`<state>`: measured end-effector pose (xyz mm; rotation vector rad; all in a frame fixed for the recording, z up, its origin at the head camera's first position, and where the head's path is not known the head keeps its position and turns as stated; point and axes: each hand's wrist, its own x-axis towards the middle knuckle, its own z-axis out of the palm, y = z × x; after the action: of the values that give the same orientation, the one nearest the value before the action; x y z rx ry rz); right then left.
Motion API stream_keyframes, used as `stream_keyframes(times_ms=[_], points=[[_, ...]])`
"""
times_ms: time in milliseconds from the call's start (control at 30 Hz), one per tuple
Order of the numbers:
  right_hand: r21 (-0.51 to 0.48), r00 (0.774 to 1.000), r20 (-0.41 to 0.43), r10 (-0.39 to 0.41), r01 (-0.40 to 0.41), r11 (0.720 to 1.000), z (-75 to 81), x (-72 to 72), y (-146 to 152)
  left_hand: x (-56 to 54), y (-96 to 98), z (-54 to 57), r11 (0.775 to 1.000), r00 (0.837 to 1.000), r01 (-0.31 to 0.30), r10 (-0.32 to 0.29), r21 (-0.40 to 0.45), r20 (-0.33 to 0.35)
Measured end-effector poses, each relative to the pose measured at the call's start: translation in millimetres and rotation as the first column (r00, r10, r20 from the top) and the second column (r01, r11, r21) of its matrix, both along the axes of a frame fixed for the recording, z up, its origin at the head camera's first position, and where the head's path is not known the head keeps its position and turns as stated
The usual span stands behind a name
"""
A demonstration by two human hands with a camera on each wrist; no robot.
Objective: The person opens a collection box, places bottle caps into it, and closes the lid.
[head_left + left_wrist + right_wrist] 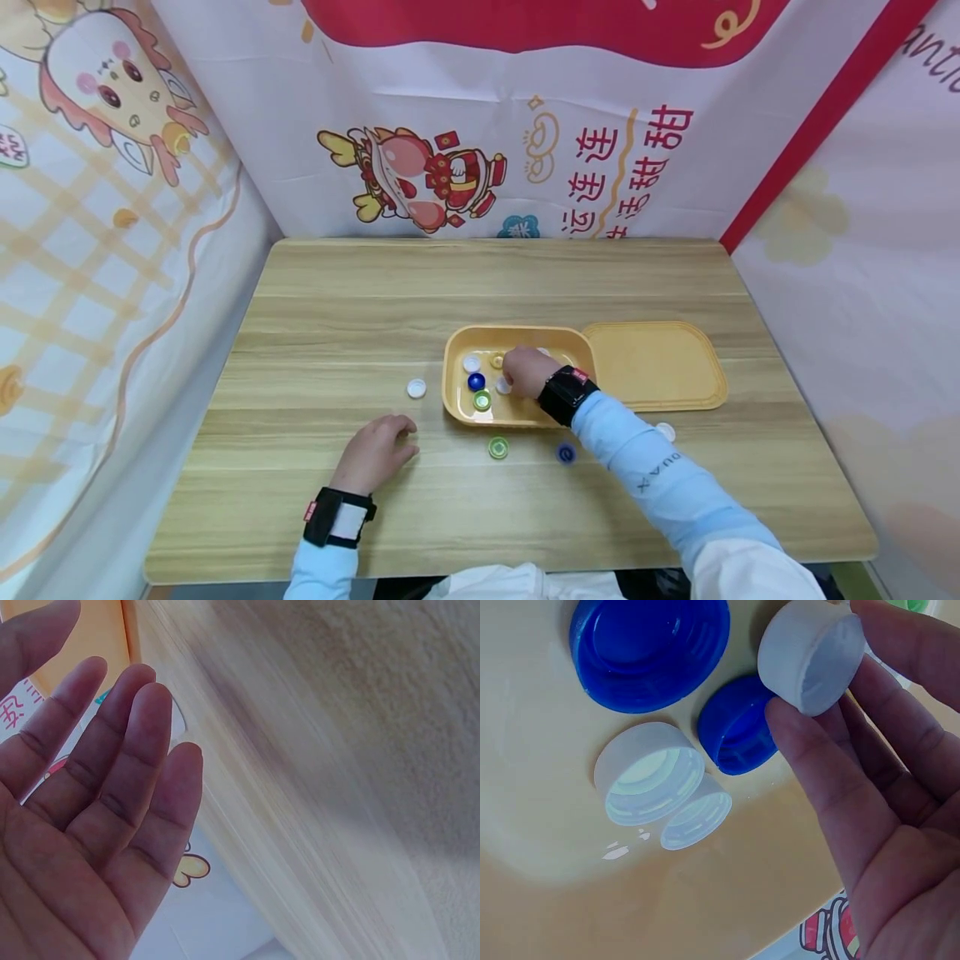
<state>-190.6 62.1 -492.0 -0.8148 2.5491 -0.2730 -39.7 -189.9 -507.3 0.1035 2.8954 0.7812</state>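
My right hand (pixel 529 372) reaches into a yellow tray (pixel 450 400) and pinches a white bottle cap (pixel 810 656) between thumb and finger. Around it in the right wrist view lie a large blue cap (pixel 649 652), a smaller blue cap (pixel 739 724) and two white caps (pixel 649 774). The head view shows a green cap (pixel 482 401) and a yellowish cap (pixel 497 361) in the tray; the hand hides part of its contents. My left hand (pixel 375 454) is over the table left of the tray, fingers relaxed and holding nothing. A white cap (pixel 416 388) lies just beyond it.
A flat yellow lid (pixel 652 367) lies against the tray's right side. In front of the tray are a green cap (pixel 498 447) and a blue cap (pixel 566 453). Another white cap (pixel 665 431) sits beside the right sleeve. Printed cloths enclose the wooden table (pixel 337 300).
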Motion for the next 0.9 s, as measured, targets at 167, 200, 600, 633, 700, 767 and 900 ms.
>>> stream_keyframes(times_ms=[167, 200, 600, 633, 700, 767, 900], points=[[-0.036, 0.996, -0.074, 0.05, -0.053, 0.998, -4.3, 0.0, 0, -1.2, -2.1, -2.2, 1.0, 1.0, 0.008, -0.008, 0.011, -0.01], [-0.042, 0.995, -0.082, 0.054, -0.057, 0.997, -4.4, 0.2, -1, -1.6, -2.5, -2.5, 1.0, 1.0, 0.01, -0.01, 0.012, -0.011], [-0.012, 0.999, -0.043, 0.02, -0.02, 1.0, -7.4, 0.8, -4, -4.1, -4.6, -4.0, 1.0, 1.0, 0.009, -0.01, 0.01, 0.009], [-0.011, 0.999, -0.042, 0.018, -0.019, 1.0, -8.4, 0.6, -5, -4.2, -4.7, -3.9, 1.0, 1.0, 0.01, -0.01, 0.01, 0.01], [-0.019, 0.998, -0.05, 0.024, -0.025, 1.0, -10.4, 0.2, -5, -4.4, -4.9, -3.6, 1.0, 1.0, 0.01, -0.01, 0.011, 0.01], [-0.027, 0.997, -0.067, 0.036, -0.038, 0.999, -12.1, 0.0, -5, -4.7, -4.9, -3.4, 1.0, 1.0, 0.008, -0.008, 0.013, 0.011], [-0.031, 0.992, -0.109, 0.059, -0.062, 0.998, -14.8, -0.1, -4, -4.3, -3.9, -3.1, 1.0, 1.0, 0.002, -0.002, 0.011, 0.014]])
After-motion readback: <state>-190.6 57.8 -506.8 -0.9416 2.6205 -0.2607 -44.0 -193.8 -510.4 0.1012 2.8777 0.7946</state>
